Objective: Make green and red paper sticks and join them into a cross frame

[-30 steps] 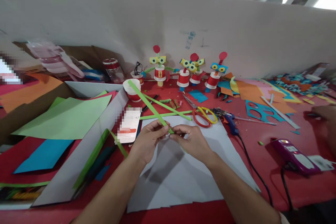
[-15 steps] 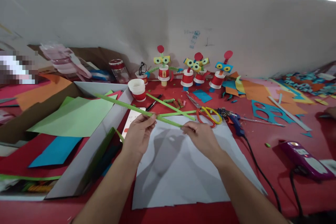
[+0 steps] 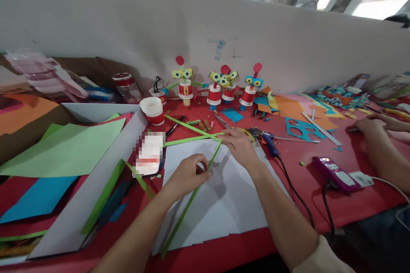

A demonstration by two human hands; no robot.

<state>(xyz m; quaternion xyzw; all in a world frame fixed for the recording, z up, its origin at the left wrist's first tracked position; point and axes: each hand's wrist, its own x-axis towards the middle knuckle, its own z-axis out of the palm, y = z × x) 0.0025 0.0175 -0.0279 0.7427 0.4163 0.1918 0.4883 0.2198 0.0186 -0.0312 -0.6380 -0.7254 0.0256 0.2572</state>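
Fingers of the left hand (image 3: 184, 177) curl round a thin green strip (image 3: 181, 221) partway along its length, over the left half of the white sheet (image 3: 230, 211). The strip's long axis slants from the middle of the sheet's far edge down to its near left corner, where the loose end reaches the near edge. From the left hand's fingers, one stretch of it runs up and to the right, the longer stretch down and to the left.

At the sheet's far edge, the right hand (image 3: 243, 149) has its fingers together at the strip's upper end; I cannot tell whether they pinch it or only press on it. So the right hand is nearer the far end, the left nearer the trailing one.

Two more strips, an upper flat strip (image 3: 192, 127) and a lower flat strip (image 3: 185, 140), lie on the red surface (image 3: 245, 243) beyond the sheet and converge towards the right hand's fingertips. Whether either joins the slanting one is hidden there. Scissors (image 3: 221, 121) lie beyond the sheet's far edge, partly behind the right hand, and a phone (image 3: 152, 153) lies just off its left side.
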